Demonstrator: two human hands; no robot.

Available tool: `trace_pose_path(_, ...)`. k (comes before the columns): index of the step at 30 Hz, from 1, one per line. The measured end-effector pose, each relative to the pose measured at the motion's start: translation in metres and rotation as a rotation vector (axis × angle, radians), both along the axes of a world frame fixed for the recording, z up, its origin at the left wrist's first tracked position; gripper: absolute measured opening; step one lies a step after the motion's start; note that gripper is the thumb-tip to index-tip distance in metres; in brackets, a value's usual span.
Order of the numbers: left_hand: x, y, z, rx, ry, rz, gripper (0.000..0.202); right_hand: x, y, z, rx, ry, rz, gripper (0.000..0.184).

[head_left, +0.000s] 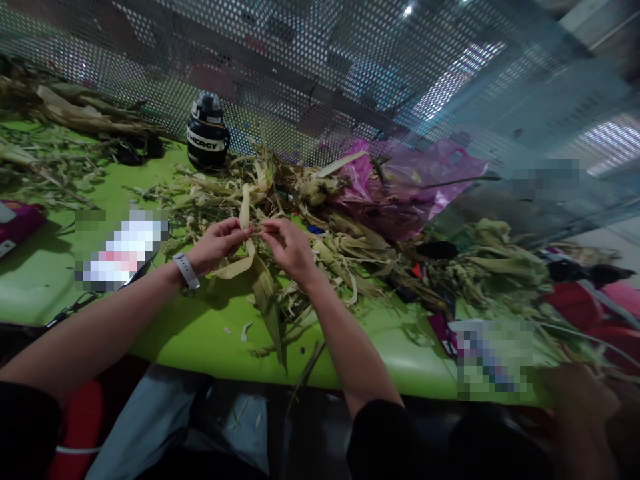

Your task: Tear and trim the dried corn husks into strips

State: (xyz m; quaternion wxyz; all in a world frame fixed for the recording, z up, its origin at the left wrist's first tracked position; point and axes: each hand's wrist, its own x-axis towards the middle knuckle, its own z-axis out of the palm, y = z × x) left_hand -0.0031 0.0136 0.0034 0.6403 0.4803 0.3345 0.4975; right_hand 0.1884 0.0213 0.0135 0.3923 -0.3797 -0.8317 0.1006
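Close together over the green table (pixel 200 340), my two hands work at a dried corn husk. My left hand (pixel 220 241), with a pale band on its wrist, is closed, its thumb and fingers pinching the pale husk piece (pixel 245 208), which sticks up above the fingertips. Beneath it, longer husk leaves (pixel 267 303) hang down and spread toward the table edge. Fingertips nearly meeting the left ones, my right hand (pixel 290 245) is pinched closed; whatever thin bit it holds there is too small to make out. Loose husks (pixel 360 243) lie heaped around and behind both hands.
Behind the heap stand a black bottle (pixel 207 137) and a pink plastic bag (pixel 415 193), before a perforated metal panel (pixel 310 40). A phone with a lit screen (pixel 125 250) lies left of my hands. At far right is another person's blurred hand (pixel 580 393).
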Motion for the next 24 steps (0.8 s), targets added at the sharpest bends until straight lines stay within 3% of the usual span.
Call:
trace_pose_path(7, -0.002, -0.004, 0.004, 0.022, 0.088, -0.271, 0.033, 0.002, 0.001, 0.005, -0.061, 0.285, -0.086, 0.024)
trace_pose_path(11, -0.002, -0.006, 0.005, 0.014, 0.163, -0.373, 0.029, -0.001, 0.002, 0.001, -0.039, 0.238, -0.119, 0.023)
trace_pose_path(13, -0.001, -0.004, 0.002, -0.003, 0.144, -0.291, 0.030, -0.002, 0.001, 0.003, 0.068, 0.168, -0.202, 0.023)
trace_pose_path(15, 0.000, -0.001, -0.003, -0.010, 0.096, -0.129, 0.033, -0.003, -0.003, 0.007, 0.197, 0.116, -0.318, 0.023)
trace_pose_path(17, 0.001, 0.003, -0.007, 0.015, 0.047, 0.059, 0.036, -0.007, -0.010, 0.011, 0.217, 0.077, -0.359, 0.024)
trace_pose_path(20, 0.003, 0.005, -0.009, 0.071, 0.031, 0.226, 0.037, -0.016, -0.019, 0.011, -0.091, 0.005, -0.206, 0.032)
trace_pose_path(22, 0.004, 0.004, -0.008, 0.089, 0.060, 0.256, 0.036, -0.021, -0.019, 0.007, -0.351, -0.026, -0.074, 0.040)
trace_pose_path(24, 0.004, 0.003, -0.006, 0.089, 0.069, 0.277, 0.035, -0.023, -0.015, 0.001, -0.506, 0.012, 0.027, 0.043)
